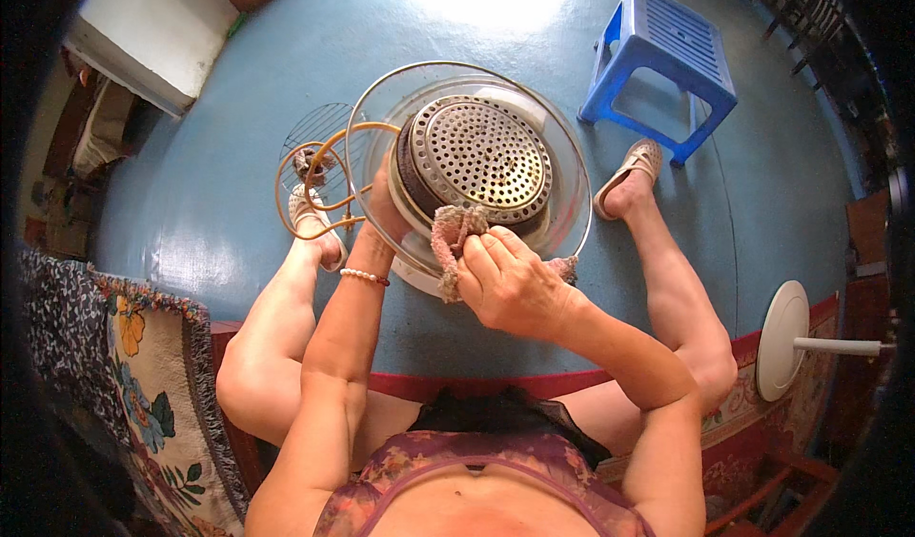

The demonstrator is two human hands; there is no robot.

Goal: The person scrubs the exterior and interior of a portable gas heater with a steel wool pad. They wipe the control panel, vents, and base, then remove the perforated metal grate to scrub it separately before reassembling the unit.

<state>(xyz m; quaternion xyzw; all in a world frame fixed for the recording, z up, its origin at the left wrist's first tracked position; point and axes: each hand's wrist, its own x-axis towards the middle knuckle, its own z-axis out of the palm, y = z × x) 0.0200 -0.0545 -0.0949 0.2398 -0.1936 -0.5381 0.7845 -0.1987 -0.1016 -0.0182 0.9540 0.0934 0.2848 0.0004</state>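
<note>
In front of me is an upturned glass oven lid point(572, 158) with a metal rim. At its centre sits a round perforated metal plate point(479, 158), stained yellowish and brown on its lower right. My left hand point(389, 205) holds the lid's left side, its fingers largely hidden by the unit and seen partly through the glass. A pinkish-grey cloth point(450, 240) is bunched in my right hand point(504, 276), touching the plate's lower edge; another end of the cloth sticks out to the right. From the lid's left, a tan power cord point(280, 201) hangs in loops.
A round wire rack point(314, 126) lies on the blue floor at left, with a greyish rag point(312, 165) over it. A blue plastic stool point(672, 44) stands at upper right. White disc with a rod point(781, 340) is at right. A floral rug point(164, 394) hangs at lower left.
</note>
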